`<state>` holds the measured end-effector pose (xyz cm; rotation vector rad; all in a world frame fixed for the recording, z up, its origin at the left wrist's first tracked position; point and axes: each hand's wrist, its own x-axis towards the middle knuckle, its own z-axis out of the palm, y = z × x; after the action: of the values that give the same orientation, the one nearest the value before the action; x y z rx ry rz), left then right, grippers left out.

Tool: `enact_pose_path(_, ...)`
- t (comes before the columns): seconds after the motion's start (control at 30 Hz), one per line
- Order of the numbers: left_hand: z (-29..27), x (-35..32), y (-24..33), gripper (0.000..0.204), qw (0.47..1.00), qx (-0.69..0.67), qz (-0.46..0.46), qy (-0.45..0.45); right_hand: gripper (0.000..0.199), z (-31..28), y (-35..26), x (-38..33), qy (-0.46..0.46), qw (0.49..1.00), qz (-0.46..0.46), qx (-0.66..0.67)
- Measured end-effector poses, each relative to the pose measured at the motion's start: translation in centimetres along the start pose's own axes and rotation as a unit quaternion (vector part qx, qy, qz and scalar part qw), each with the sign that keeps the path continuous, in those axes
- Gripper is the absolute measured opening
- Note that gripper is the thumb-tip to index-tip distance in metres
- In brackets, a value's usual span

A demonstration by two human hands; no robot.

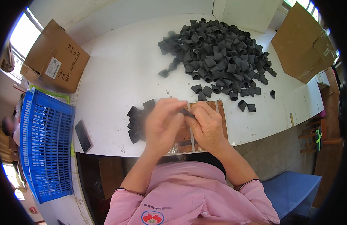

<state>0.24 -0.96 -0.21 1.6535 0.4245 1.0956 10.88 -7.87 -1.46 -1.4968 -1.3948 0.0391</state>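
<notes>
In front of me both hands meet over a brown taped board [221, 112] at the table's near edge. A small black sleeve [187, 113] of soft-looking material lies between them. My right hand [206, 122] pinches it between thumb and fingers. My left hand [164, 122] is curled, its fingertips closed at the sleeve's other end and slightly blurred. Just left of that hand lies a cluster of similar black sleeves [135, 125], partly hidden by it. A large heap of black sleeves [222, 56] covers the far right of the table.
A white table [117, 67] carries everything. At left are a cardboard box [55, 58], a blue plastic basket [47, 146] and a dark phone [83, 136]. Another cardboard box [303, 43] stands at far right. A blue stool [293, 191] is below the table at right.
</notes>
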Motion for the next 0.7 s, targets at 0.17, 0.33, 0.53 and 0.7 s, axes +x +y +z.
enact_pose_path(0.17, -0.5, -0.1, -0.4, 0.015, 0.995, -0.098, -0.015, -0.002, 0.01, -1.2, -2.1, 1.2, -0.016, 0.998, 0.022, 0.055)
enact_pose_path(0.33, -0.6, -0.7, -0.6, 0.012, 0.9, -0.402, -0.147, 0.083, 0.011, -1.0, -1.8, 1.6, -0.009, 0.998, 0.006, 0.057)
enact_pose_path(0.53, -0.4, -1.5, -1.0, 0.012, 0.832, -0.5, -0.222, 0.091, 0.011, -0.8, -1.3, 1.3, 0.022, 0.996, -0.075, -0.033)
enact_pose_path(0.7, -0.5, -2.0, -1.0, 0.011, 0.882, -0.427, -0.184, 0.08, 0.011, -0.2, -1.1, 0.6, 0.057, 0.991, -0.103, -0.06)
